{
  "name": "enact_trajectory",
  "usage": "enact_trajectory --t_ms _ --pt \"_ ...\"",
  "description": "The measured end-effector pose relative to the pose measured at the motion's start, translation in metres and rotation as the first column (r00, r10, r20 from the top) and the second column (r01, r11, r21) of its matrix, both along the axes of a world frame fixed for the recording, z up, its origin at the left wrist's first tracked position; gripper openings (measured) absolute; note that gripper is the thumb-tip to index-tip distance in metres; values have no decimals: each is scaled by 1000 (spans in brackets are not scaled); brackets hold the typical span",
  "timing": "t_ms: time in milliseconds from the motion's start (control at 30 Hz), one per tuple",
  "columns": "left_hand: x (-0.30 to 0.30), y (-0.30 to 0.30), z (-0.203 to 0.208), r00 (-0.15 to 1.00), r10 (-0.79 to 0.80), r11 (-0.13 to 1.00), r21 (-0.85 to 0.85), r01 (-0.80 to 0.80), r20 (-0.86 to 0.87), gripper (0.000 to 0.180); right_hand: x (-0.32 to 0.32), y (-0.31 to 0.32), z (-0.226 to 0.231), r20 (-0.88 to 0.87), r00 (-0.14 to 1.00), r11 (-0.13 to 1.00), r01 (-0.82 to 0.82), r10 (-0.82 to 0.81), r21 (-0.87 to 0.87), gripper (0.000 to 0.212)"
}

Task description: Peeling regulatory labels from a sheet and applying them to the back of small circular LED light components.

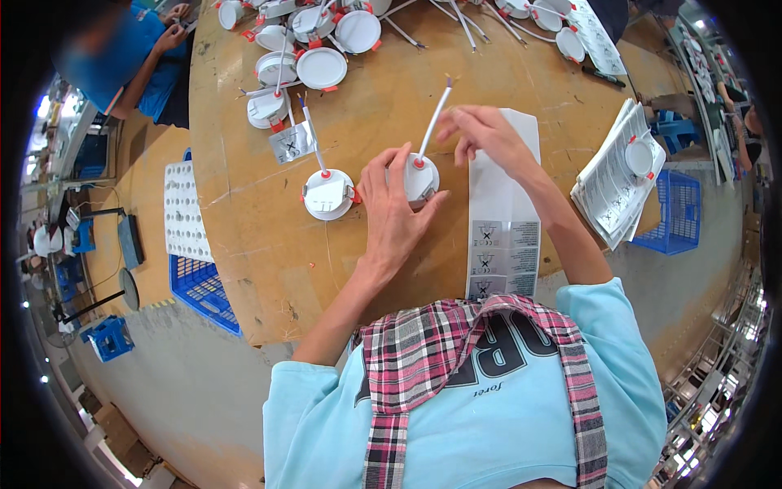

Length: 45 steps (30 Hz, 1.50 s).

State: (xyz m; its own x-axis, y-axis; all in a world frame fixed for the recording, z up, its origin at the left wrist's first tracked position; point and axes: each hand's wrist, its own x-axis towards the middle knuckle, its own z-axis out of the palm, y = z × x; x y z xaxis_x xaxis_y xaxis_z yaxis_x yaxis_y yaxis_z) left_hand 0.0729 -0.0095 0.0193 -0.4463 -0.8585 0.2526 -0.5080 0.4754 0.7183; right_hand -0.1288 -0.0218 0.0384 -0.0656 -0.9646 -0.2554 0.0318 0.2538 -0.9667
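Observation:
My left hand (393,204) grips a round white downlight (425,181), thumb and fingers around its rim, on the wooden table. A white cable with bare wire ends rises from a red grommet on its back. Near the top of that cable hovers my right hand (487,140), fingers bent and apart, with nothing visible in them. Partly under the right forearm lies a strip of printed labels (503,236) on white backing. A second downlight (328,194), with red clips and an upright cable, sits just left of my left hand.
Several more downlights (322,68) crowd the far side of the table (277,244). A loose silver label (292,143) lies below them. On the right is a stack of label sheets (615,183) with a downlight on top. Blue crates (204,293) stand beside the table; another person (155,57) is at far left.

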Motion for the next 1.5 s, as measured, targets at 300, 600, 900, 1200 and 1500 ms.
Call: enact_trajectory --t_ms 300,600,900,1200,1500 --pt "-9 11 -8 977 52 998 -36 -45 209 74 -31 -9 -2 -150 967 966 179 -208 -185 33" --pt "11 50 35 942 -162 719 618 317 -294 56 -10 130 -3 -689 650 910 11 -322 -415 18" --pt "-23 46 24 934 39 514 809 287 -356 62 2 144 -28 -740 570 911 38 -357 -410 29" --pt "-48 32 -7 964 -107 671 698 249 -242 24 1 153 -22 -711 610 917 70 -351 -393 31" --pt "-50 25 -2 900 118 391 853 346 -419 26 -12 135 1 -796 522 911 -82 -306 -404 26"
